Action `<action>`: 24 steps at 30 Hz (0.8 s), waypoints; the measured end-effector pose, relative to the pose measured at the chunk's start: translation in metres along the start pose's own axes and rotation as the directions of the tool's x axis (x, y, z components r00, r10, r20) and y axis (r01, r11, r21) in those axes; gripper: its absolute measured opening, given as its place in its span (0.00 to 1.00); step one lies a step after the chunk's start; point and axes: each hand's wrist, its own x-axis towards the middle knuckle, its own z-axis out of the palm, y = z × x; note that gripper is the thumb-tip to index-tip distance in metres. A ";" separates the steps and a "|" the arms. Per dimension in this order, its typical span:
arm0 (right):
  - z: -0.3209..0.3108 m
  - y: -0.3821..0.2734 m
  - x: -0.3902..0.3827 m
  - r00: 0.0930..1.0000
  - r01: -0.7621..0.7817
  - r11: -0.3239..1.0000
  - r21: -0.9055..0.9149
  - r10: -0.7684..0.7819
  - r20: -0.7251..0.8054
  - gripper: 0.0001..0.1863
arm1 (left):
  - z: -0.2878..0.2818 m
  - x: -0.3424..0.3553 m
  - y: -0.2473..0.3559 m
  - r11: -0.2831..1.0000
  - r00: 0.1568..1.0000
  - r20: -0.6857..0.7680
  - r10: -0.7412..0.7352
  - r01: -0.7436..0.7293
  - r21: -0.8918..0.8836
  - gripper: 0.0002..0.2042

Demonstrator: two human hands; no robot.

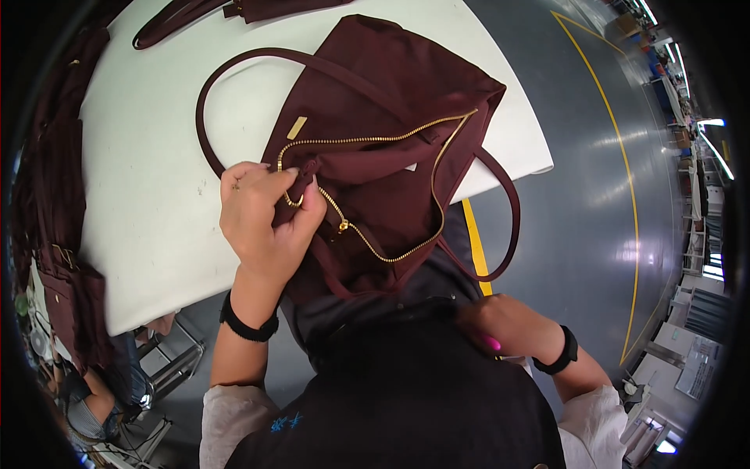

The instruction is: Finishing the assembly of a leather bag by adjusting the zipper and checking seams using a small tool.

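Observation:
A dark maroon handbag (359, 102) lies at the near edge of the white table, its gold zipper (383, 139) gaping and its lining showing. My left hand (266, 207) is closed on the fabric zipper end (308, 170) at the left of the opening, pinching it between thumb and fingers. The gold zipper pull (343, 226) sits on the near side of the opening. Low by my body on the right, my right hand (512, 324) is curled, with a small pink thing (491, 343) poking out of it. What that pink thing belongs to is hidden, as are most of those fingers.
One bag handle (205, 117) loops over the white table (156, 234); the other handle (516, 211) hangs past its right edge. More maroon bags (70, 281) hang along the left, and another maroon piece (289, 8) lies at the far edge. Yellow lines (634, 234) mark the grey floor.

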 end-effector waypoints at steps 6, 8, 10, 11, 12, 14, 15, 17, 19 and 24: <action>0.031 0.010 0.019 0.989 -0.064 0.996 -0.065 0.054 -0.140 0.12 | 0.007 -0.010 -0.003 0.999 0.999 0.005 -0.036 0.036 0.012 0.15; 0.032 0.009 0.019 0.983 0.003 0.994 -0.110 -0.023 -0.183 0.13 | 0.005 -0.012 -0.002 0.998 0.998 0.015 -0.055 0.055 0.012 0.15; 0.024 0.008 0.020 0.972 0.107 0.994 0.010 -0.102 -0.214 0.14 | 0.004 -0.013 -0.002 0.997 0.997 0.024 -0.073 0.073 0.011 0.15; 0.021 0.007 0.020 0.972 0.108 0.994 0.010 -0.103 -0.213 0.14 | 0.004 -0.013 -0.002 0.997 0.997 0.028 -0.078 0.077 0.009 0.15; 0.018 0.006 0.020 0.983 0.086 0.996 -0.030 -0.089 -0.160 0.14 | 0.003 -0.012 -0.003 0.997 0.996 0.031 -0.081 0.081 0.007 0.15; 0.018 0.005 0.017 0.991 0.046 0.996 -0.080 -0.056 -0.120 0.14 | 0.004 -0.010 -0.002 0.997 0.996 0.033 -0.079 0.079 -0.005 0.14; 0.022 0.005 0.016 0.996 0.035 0.995 -0.095 -0.043 -0.079 0.13 | 0.002 -0.008 -0.001 0.997 0.996 0.037 -0.076 0.076 -0.009 0.14; 0.024 -0.001 0.015 0.998 -0.031 0.971 -0.237 0.018 -0.055 0.11 | -0.003 -0.006 -0.001 0.998 0.997 0.038 -0.060 0.060 -0.011 0.15; 0.047 0.008 0.016 0.984 -0.065 0.910 -0.410 -0.010 -0.177 0.06 | -0.004 -0.009 -0.003 0.998 0.996 0.064 -0.054 0.055 -0.011 0.16; 0.060 0.015 0.026 0.995 -0.002 0.971 -0.240 -0.023 -0.100 0.09 | -0.012 -0.016 -0.006 0.995 0.994 0.082 -0.068 0.073 -0.063 0.13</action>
